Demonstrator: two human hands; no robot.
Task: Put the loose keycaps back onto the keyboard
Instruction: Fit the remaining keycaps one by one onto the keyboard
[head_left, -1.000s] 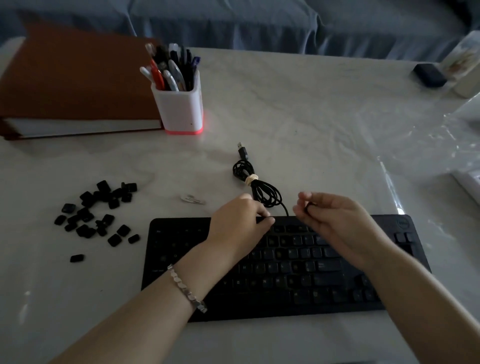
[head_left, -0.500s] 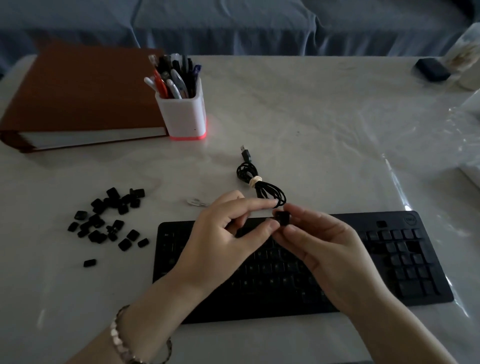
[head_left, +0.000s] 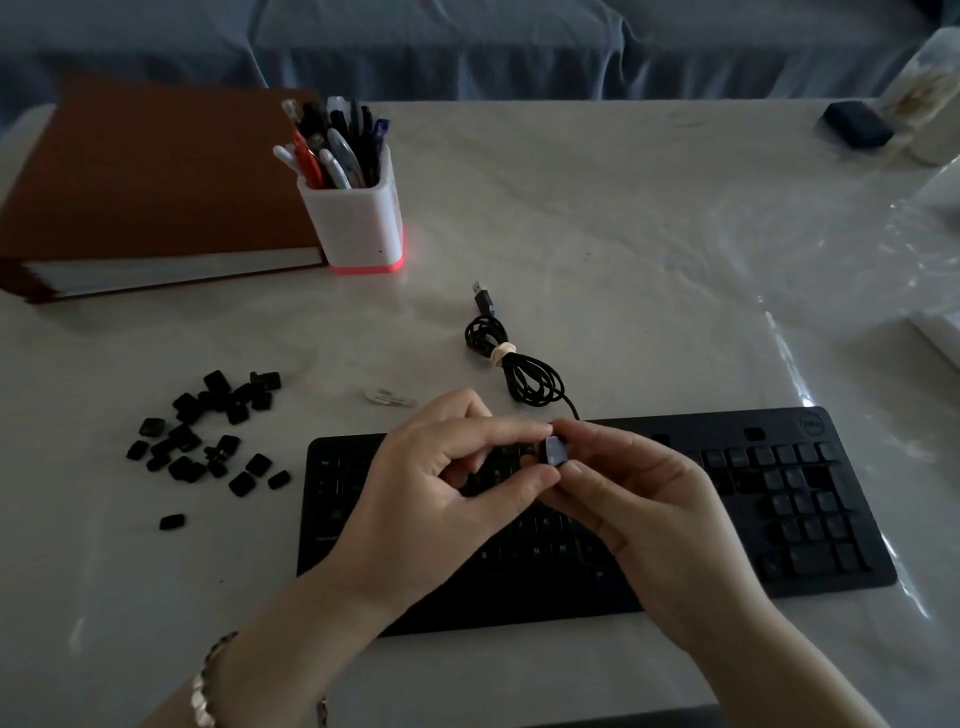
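Black keyboard (head_left: 779, 519) on a white table (head_left: 649, 234) with faint grey marbling. The loose keycaps (head_left: 208, 436) are black, the single keycap (head_left: 555, 451) dark grey. Black cable (head_left: 524, 376) with a beige tie. White pen holder (head_left: 353, 223) with a glowing red-pink base. Rust-brown binder (head_left: 145, 171) with white page edges. Silver bracelet (head_left: 202, 696). Blue cloth (head_left: 467, 47).

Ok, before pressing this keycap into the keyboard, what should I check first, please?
1. Grip on the keycap: ok, left hand and right hand both pinch it.
2. Its letter and orientation: cannot tell, too dark.
3. Matching empty slot: cannot tell, hands cover the middle of the keyboard.
4. The cable off the keys: ok, coiled behind.
5. The loose keycaps at hand: ok, piled left of the keyboard.
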